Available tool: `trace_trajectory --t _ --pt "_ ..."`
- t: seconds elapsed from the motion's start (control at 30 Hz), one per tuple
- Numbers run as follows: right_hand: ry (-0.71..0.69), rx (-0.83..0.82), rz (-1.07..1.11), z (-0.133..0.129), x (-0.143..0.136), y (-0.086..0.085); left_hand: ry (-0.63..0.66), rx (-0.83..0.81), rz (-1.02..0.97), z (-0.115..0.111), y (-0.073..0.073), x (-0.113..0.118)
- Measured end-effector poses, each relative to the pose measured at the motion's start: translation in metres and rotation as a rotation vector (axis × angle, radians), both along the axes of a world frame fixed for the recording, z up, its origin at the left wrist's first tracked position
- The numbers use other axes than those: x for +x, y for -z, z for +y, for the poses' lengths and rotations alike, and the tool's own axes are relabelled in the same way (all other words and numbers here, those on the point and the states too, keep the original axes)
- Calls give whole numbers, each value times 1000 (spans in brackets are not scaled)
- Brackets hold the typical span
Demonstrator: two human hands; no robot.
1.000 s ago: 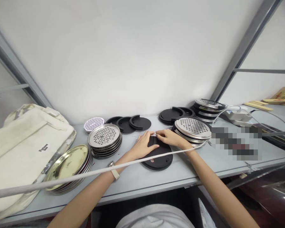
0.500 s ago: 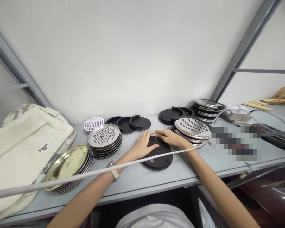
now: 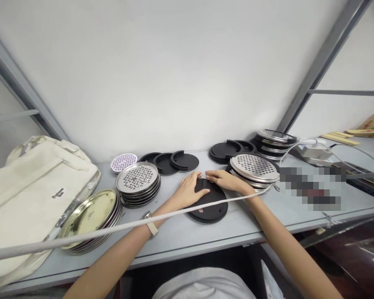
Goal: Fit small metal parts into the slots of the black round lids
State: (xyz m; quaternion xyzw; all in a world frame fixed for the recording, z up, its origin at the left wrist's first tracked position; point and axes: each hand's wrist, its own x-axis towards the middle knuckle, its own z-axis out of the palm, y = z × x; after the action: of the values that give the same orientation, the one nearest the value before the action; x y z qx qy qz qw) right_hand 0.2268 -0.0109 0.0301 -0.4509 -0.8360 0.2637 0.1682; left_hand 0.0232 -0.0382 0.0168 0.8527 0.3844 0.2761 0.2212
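Observation:
A black round disc [image 3: 210, 213] lies on the worktable in front of me. It has a small pinkish round mark and a small dark knob near its front edge. My left hand [image 3: 191, 190] rests over its left side, thumb on top and fingers bent over the far edge. At the far right edge, my right hand [image 3: 222, 180] has its fingers closed. Between the two sets of fingertips shows a thin pale line, possibly a wire; what the right fingers grip is too small to make out.
Perforated metal discs [image 3: 137, 177] are stacked to the left, near gold-coloured plates [image 3: 90, 216] and a cream bag [image 3: 34, 195]. More perforated discs [image 3: 254, 167] stand right. Black discs [image 3: 184, 161] lie along the wall. A white cable [image 3: 118, 226] crosses before my arms.
Both hands stay at the far edge of the black disc, with only slight finger movement. The thin line between the fingertips shows a little more now.

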Motion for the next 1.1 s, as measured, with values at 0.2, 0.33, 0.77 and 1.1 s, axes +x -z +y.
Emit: trace_trajectory --t 0.2,0.33,0.77,1.1 --pt "14 24 -30 -2 -2 -4 -32 30 55 -3 -3 1" --pt "10 31 -22 -3 -2 -4 -43 49 93 -4 -3 2" --pt "9 42 -16 -1 2 0 -20 100 105 -4 0 1" --pt "5 48 -10 -3 0 -5 -46 90 121 -6 -4 2"
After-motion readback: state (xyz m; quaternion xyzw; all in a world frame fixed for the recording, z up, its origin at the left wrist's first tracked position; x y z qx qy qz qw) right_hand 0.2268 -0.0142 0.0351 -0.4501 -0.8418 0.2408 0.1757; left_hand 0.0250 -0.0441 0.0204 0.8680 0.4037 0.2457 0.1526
